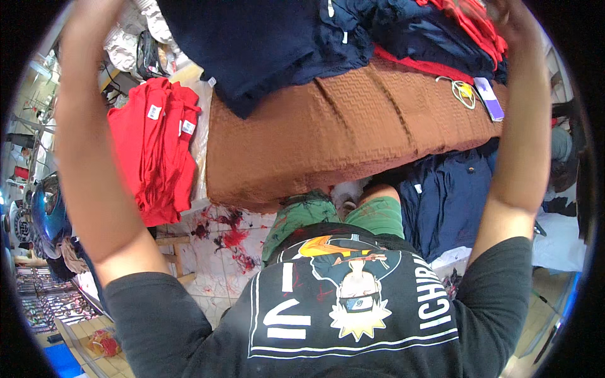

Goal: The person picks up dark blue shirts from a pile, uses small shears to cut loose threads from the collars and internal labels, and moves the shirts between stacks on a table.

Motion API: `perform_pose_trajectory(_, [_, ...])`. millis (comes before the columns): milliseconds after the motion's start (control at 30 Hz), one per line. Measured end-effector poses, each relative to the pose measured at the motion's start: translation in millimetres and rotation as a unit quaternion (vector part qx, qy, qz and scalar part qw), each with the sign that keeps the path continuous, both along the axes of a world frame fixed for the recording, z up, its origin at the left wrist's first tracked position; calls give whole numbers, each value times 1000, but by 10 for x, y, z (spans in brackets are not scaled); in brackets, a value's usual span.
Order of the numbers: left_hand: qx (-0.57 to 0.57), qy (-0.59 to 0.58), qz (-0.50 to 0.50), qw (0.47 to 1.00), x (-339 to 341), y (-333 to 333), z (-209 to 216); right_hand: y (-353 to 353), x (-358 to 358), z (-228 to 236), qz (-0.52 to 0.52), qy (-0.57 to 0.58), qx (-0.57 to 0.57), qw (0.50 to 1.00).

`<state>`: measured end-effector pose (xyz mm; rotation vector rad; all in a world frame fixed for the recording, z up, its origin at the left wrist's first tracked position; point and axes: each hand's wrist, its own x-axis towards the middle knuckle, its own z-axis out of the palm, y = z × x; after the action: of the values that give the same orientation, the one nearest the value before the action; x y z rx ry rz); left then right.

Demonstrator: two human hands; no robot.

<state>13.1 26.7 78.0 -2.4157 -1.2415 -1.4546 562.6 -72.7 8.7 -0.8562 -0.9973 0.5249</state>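
Both my arms reach up and forward, one along each side of the view. My left forearm runs out past the top edge, and the hand itself is out of sight. Beside that arm lies a stack of red garments (154,145) with white labels. At the top right, part of my right hand (506,14) shows next to a red garment (469,22); its fingers are cut off and too unclear to read. Between my arms, a dark navy garment (252,53) is spread over the far part of a brown cloth-covered table (302,132), with more navy clothing (428,41) to its right.
A purple-and-white flat item (489,99) and a looped pale cord (463,92) lie at the table's right. Navy garments (441,198) hang or lie below the right edge. Thread scraps (233,236) litter the tiled floor. A blue helmet (51,205) sits far left.
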Motion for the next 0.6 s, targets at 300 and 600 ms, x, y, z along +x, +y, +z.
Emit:
perform_pose_trajectory(300, [-543, 124, -188, 809, 111, -1276, -2893, -1307, -785, -2378, -27, -238, -464, 853])
perform_pose_trajectory(600, [-411, -4, -179, 894, 629, -1128, -2850, -1020, -1164, -2366, 7, -327, -309, 893])
